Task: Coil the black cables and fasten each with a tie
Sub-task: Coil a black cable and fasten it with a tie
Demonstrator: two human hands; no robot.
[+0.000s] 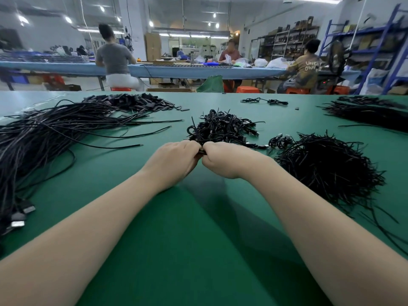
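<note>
Now mid-worktop: left hand (174, 161) and right hand (223, 160) knuckle to knuckle, pinching small black cable bundle (202, 151), mostly hidden. Light, limp, springy; likely uncoils if loosened. Best gripped across coil middle while twisting tie.

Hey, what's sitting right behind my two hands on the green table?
Behind the left hand and right hand lies a heap of coiled black cables on the green table. The hands hide its near edge and most of the black piece they pinch.
</note>
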